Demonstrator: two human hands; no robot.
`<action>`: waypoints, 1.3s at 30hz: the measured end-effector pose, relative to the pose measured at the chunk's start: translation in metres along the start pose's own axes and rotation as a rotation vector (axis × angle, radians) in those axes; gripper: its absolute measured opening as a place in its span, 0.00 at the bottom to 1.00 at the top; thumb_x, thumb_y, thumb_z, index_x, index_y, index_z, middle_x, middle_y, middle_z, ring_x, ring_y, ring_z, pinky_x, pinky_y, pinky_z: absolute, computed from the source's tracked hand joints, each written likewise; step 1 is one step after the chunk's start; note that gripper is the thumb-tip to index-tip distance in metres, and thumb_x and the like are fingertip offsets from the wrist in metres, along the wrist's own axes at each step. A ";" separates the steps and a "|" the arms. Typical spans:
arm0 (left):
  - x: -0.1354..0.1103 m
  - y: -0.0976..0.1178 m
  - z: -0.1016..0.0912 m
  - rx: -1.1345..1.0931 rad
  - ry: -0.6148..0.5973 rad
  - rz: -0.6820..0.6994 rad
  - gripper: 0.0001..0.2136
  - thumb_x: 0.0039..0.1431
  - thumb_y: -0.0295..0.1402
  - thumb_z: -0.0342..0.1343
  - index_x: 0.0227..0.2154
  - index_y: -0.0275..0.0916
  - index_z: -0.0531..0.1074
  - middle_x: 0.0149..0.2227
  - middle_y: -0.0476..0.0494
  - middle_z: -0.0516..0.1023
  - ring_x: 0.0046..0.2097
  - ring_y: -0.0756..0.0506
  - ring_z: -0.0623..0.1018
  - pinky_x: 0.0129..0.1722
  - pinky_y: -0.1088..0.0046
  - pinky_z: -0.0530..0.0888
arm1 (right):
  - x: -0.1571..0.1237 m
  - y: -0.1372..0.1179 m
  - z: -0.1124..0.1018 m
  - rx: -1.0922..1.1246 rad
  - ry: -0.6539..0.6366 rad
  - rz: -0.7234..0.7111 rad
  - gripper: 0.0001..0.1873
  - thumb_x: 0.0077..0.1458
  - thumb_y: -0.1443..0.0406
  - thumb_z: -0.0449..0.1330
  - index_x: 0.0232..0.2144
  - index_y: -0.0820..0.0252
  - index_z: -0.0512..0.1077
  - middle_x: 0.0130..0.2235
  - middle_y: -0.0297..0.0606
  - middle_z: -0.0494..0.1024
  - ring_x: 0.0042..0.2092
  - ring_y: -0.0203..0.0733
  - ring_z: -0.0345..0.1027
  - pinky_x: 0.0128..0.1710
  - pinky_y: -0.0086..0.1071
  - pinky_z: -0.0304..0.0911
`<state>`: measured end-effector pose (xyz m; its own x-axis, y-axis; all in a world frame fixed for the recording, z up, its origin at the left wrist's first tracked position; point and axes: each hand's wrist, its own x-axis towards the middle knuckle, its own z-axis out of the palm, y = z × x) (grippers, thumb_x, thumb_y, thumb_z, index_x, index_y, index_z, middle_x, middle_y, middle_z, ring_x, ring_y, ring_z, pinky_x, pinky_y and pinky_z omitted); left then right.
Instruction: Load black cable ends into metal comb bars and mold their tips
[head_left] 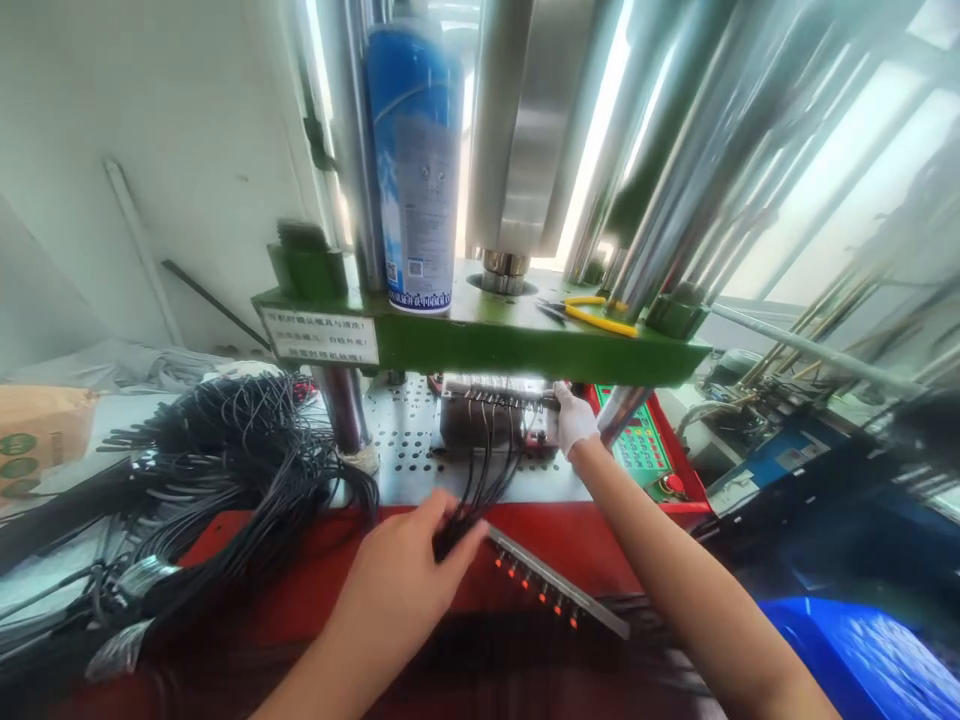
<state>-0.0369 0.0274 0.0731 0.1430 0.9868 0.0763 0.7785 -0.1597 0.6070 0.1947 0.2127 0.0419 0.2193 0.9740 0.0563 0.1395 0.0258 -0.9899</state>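
"Pinching black cables (491,455) in the left hand (397,560), thumb brought round against the fingers. Why down there, in front of the bar (501,395)?"

"Probably to keep the strands gathered in one bundle and drawn to the near side, rather than strewn over the perforated plate (409,435)."

"And with the right hand (576,418)?"

"Reaching in under the green plate (525,348), touching the right end of the bar. Likely steadying, judging by the thumb near the top. Cannot tell how firmly, with the other fingers mostly hidden."

"Where to find the bar, exactly?"

"Above the dark block (465,430), between the steel columns (341,412). Lined with cable ends side by side, presumably to avoid tangling at that end."

"And the strip with orange tips (555,580)?"

"Slanting down to the right from beside the left thumb, in front of the red base (592,530). Cannot tell whether held or resting."

"Why pile the cable heap (255,440) on the left?"

"Perhaps for being close to the left hand, yet mostly outside the columns."

"And up on the green plate?"

"Standing there, a blue can (416,170); lying farther right, yellow-handled pliers (600,314). Perhaps put up there for easy reach, well away from the cables."
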 end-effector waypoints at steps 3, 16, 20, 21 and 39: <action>-0.034 -0.002 -0.003 -0.496 -0.404 0.052 0.15 0.59 0.46 0.52 0.29 0.39 0.71 0.23 0.48 0.75 0.27 0.46 0.74 0.27 0.74 0.65 | -0.048 0.007 -0.018 0.163 -0.010 0.112 0.22 0.61 0.49 0.47 0.33 0.61 0.65 0.17 0.24 0.56 0.15 0.28 0.46 0.13 0.23 0.48; -0.033 0.005 0.052 -1.448 0.075 -0.323 0.18 0.55 0.43 0.54 0.34 0.31 0.79 0.30 0.40 0.82 0.35 0.38 0.81 0.36 0.65 0.76 | -0.229 0.004 -0.050 0.410 -0.153 0.178 0.20 0.54 0.49 0.56 0.38 0.59 0.70 0.18 0.26 0.63 0.17 0.29 0.52 0.16 0.24 0.48; -0.037 0.007 0.056 -1.389 0.094 -0.259 0.18 0.56 0.42 0.53 0.36 0.32 0.79 0.32 0.40 0.82 0.35 0.38 0.81 0.36 0.65 0.76 | -0.247 0.006 -0.051 0.072 -0.199 0.216 0.23 0.57 0.50 0.54 0.20 0.61 0.68 0.17 0.32 0.67 0.20 0.33 0.58 0.22 0.28 0.55; -0.037 0.009 0.057 -1.374 0.080 -0.248 0.18 0.57 0.42 0.52 0.37 0.32 0.79 0.33 0.40 0.82 0.36 0.38 0.81 0.37 0.65 0.76 | -0.249 0.008 -0.052 -0.033 -0.163 0.185 0.23 0.57 0.51 0.54 0.19 0.61 0.68 0.18 0.33 0.68 0.21 0.34 0.60 0.24 0.28 0.55; -0.025 -0.008 0.061 -1.260 0.226 -0.204 0.14 0.56 0.39 0.54 0.35 0.33 0.78 0.32 0.40 0.82 0.37 0.40 0.80 0.34 0.68 0.77 | -0.331 0.001 -0.196 -0.276 0.032 -0.021 0.18 0.52 0.49 0.54 0.19 0.48 0.71 0.19 0.46 0.68 0.24 0.50 0.65 0.21 0.43 0.61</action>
<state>-0.0094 0.0025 0.0178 -0.1114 0.9926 -0.0490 -0.3518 0.0068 0.9361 0.3114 -0.1541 0.0474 0.2436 0.9662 0.0847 0.4014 -0.0209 -0.9157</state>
